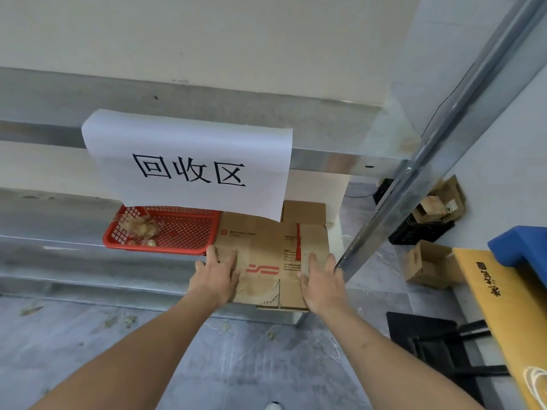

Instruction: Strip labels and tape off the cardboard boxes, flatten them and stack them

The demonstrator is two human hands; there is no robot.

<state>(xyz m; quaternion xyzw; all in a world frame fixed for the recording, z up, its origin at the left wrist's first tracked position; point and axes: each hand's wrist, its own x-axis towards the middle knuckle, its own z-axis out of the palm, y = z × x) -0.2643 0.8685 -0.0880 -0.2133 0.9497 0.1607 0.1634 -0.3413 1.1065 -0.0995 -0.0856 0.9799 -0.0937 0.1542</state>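
Note:
A flattened brown cardboard box [266, 247] with red print lies on the low shelf [88, 261] of a metal rack, on top of other flat cardboard whose edge shows behind it. My left hand [217, 273] rests flat on the box's left part, fingers straight. My right hand [321, 279] presses flat on its right part, close to the rack's upright post. Both arms reach forward and down from the bottom of the view.
A red plastic basket [183, 229] with crumpled tape scraps sits left of the box. A white paper sign [189, 164] hangs above it. A slanted metal post [414, 173] stands at right; beyond it are small cardboard boxes [429, 264], black crates and a blue object.

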